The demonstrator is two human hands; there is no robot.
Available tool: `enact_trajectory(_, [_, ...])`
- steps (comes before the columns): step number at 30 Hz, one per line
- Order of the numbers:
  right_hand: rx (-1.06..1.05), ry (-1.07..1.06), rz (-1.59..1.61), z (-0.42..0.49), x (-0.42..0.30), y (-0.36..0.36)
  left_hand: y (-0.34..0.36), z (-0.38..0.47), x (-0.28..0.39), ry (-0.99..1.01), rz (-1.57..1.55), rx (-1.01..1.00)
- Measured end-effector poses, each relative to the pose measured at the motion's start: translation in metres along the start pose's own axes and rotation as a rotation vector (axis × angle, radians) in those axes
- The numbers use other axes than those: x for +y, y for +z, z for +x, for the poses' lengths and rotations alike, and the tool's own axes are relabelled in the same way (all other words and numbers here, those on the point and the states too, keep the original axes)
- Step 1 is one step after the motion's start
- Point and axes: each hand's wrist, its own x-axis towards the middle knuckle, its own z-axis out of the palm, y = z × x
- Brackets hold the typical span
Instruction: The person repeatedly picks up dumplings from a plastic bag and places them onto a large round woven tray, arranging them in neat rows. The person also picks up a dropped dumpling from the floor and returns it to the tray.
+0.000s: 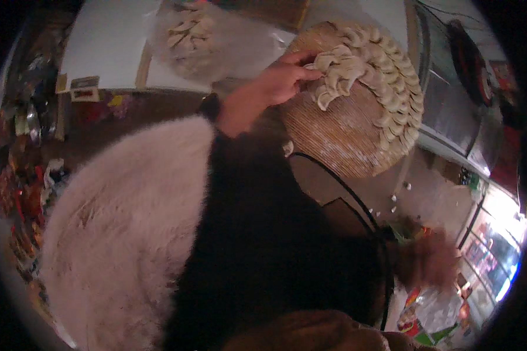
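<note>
My left hand (281,81) reaches in from the left onto a round, ribbed straw-coloured tray (329,140). Its thumb and fingers close around the near edge of a loose heap of pale, uncooked dumplings (340,72), pinching at least one. More dumplings (395,87) lie in neat overlapping rows along the tray's far right rim. White flour dusts the bare ribs of the tray. Low at the right, my right hand (430,261) is blurred and away from the tray. Whether it holds anything cannot be made out.
Several dumplings (191,30) lie on a cloudy plastic sheet (241,46) upon a white surface (107,44). Small white bits (394,198) are scattered below the tray. Plastic packages (434,311) sit at lower right. A black curved cord or rim (347,175) runs beneath the tray.
</note>
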Motion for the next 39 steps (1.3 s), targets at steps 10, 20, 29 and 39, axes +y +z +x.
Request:
enact_trajectory(10, [-0.235, 0.251, 0.723, 0.104, 0.024, 0.161, 0.031, -0.011, -0.014, 0.069, 0.087, -0.141])
enact_trajectory(20, [-0.292, 0.137, 0.532, 0.103, 0.046, 0.186, 0.03, 0.015, -0.025, 0.342, 0.558, 0.158])
enact_trajectory(29, [-0.154, 0.171, 0.609, 0.114, 0.039, 0.183, 0.014, 0.033, -0.024, 0.042, -0.046, 0.003])
enact_trajectory(39, [-0.203, 0.023, 0.271, 0.113, 0.023, 0.175, 0.026, 0.033, -0.023, 0.0, -0.226, 0.071])
